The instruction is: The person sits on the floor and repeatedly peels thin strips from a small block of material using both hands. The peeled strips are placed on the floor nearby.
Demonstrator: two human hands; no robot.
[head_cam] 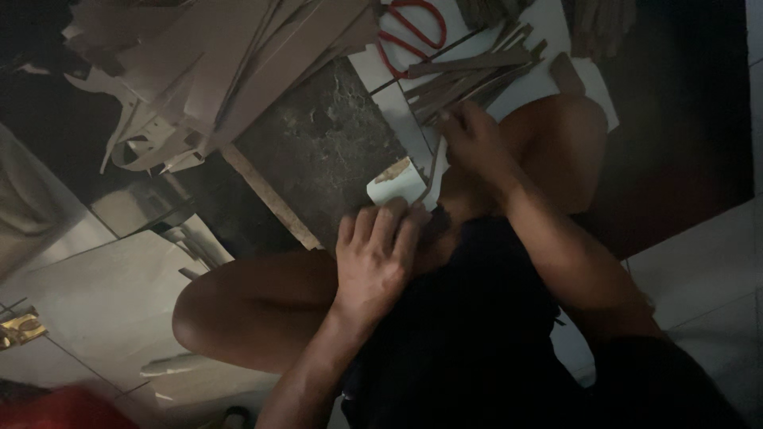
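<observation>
I sit cross-legged on the floor in dim light. My left hand [372, 256] rests over my lap, fingers curled onto a small white cup-like piece [395, 184] with a brown patch on it. My right hand [474, 143] reaches forward over my right knee, fingers closed on a thin cardboard strip [436, 171] at the edge of a white sheet [548, 24]. Several brown cardboard strips [469, 71] lie fanned out on that sheet, just beyond the right hand.
Red-handled scissors [409, 32] lie on the white sheet at the top. A heap of cut cardboard pieces [214, 63] fills the upper left. A wooden strip [270, 199] lies across the dark floor patch. Pale floor tiles [95, 294] spread to the left.
</observation>
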